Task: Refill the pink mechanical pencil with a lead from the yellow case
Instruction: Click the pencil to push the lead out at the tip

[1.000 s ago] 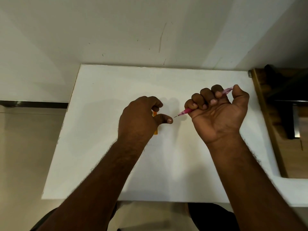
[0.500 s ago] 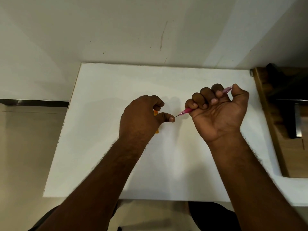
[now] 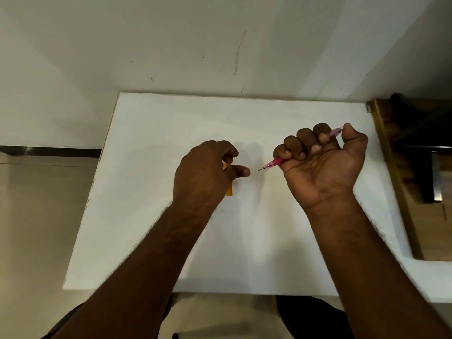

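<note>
My right hand [image 3: 322, 162] is closed in a fist around the pink mechanical pencil [image 3: 274, 164]. Its thin tip points left and its back end sticks out by my thumb. My left hand [image 3: 205, 172] is curled over the yellow case [image 3: 229, 190], of which only a small orange-yellow part shows under the palm and by the thumb. A short gap lies between my left thumb tip and the pencil tip. Both hands hover over the white table [image 3: 151, 192]. No loose lead is visible.
The table's back edge meets a pale wall [image 3: 220, 45]. A wooden piece of furniture [image 3: 415, 192] with a dark gap stands at the table's right side. Floor shows to the left, and dark clothing below the table's near edge.
Half a second ago the pencil tip touched my left thumb tip. Now my right hand has drawn back slightly to the right, leaving a gap. The left hand stays on the case.
</note>
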The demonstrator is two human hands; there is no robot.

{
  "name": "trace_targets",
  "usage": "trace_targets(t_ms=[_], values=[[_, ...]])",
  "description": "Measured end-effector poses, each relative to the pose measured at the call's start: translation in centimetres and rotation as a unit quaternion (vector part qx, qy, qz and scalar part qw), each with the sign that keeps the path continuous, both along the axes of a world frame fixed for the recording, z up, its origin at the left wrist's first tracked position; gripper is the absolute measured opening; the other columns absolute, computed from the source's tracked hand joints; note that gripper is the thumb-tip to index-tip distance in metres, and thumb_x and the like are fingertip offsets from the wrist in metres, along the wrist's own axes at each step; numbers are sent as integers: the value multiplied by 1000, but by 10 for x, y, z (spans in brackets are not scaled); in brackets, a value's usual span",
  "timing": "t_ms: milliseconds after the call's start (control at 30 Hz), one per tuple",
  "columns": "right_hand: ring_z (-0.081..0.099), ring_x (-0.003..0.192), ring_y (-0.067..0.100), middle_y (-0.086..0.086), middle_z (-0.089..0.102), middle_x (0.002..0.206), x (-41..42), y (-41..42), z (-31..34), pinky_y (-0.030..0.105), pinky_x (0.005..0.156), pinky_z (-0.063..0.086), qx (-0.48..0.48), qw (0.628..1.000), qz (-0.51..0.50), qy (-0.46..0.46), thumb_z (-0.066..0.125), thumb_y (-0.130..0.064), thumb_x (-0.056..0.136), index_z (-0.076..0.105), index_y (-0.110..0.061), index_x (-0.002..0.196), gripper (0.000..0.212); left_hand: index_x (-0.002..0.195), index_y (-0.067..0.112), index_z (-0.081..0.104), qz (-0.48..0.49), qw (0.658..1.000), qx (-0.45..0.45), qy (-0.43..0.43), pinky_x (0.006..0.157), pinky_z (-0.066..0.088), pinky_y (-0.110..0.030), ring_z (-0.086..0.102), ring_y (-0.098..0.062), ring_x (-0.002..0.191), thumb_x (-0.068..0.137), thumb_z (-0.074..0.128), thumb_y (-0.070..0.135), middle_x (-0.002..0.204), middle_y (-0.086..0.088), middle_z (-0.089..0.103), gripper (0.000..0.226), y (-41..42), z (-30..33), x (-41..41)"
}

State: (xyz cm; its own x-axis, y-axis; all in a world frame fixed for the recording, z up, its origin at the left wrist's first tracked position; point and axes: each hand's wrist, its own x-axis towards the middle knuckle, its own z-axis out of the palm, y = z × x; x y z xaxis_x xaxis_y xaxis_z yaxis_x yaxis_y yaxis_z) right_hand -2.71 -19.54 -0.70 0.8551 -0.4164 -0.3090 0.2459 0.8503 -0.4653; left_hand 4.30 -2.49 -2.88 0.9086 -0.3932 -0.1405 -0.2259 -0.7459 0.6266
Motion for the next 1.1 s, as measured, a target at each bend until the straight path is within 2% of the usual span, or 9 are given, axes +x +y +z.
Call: trace_targets(t_ms=[67,167,300,400,533,667,800,967,1100], values=[[27,55,17,-2,36,57,0,0,-1,29,58,33,-1,1000,0,-4,33,-49,95,45,-16,66,46,101,32,70,6,1000,-4,5,57,34,-5,56,19,64,87,76,27,88,17,67,15,2,-1,2],[37,58,18,1,47,66,-1,1,-3,31,62,37,8,1000,11,-11,30,-51,95,54,-14,75,49,101,33,72,7,1000,1,8,61,33,-9,55,19,67,89,71,21,86,18,71,17,5,0,3],[53,66,19,6,56,80,3,-1,-1,32,65,49,-25,998,0,64,39,-24,97,69,-6,101,36,99,31,74,-4,1000,2,18,56,34,-1,48,35,67,87,72,13,78,17,63,22,8,-3,4],[60,67,17,5,58,80,7,1,-2,32,66,58,-153,974,4,165,50,-7,99,71,-3,116,27,103,29,76,-17,999,26,26,60,36,1,60,18,63,85,77,17,80,16,60,22,7,-2,5],[72,77,19,3,73,84,6,11,-10,44,84,65,-400,865,53,299,71,-11,94,71,-12,120,26,111,32,75,-28,996,82,25,78,44,-24,66,-15,95,81,80,30,102,9,69,30,8,-3,5],[74,76,11,-9,74,76,1,14,-22,37,85,60,-596,704,76,379,84,-28,82,67,-25,107,30,112,33,75,-29,996,85,20,78,43,-25,65,-17,98,81,79,31,103,8,69,31,8,-4,4],[71,79,12,-8,76,85,0,18,-31,27,76,50,-688,592,110,405,83,-38,82,67,-25,97,26,114,32,74,-29,996,87,20,78,40,-24,66,-18,99,82,78,32,104,7,70,32,7,-4,4],[71,83,19,-1,76,91,1,24,-35,30,77,52,-725,538,131,410,82,-38,84,68,-21,93,24,117,30,74,-39,995,92,8,83,46,-27,66,-20,102,84,77,31,109,4,71,33,7,-4,4],[71,84,21,0,76,90,0,24,-35,26,72,43,-737,515,138,415,81,-39,84,69,-19,94,25,119,30,73,-41,995,91,3,86,48,-29,66,-21,103,85,76,31,112,3,71,34,6,-4,5]])
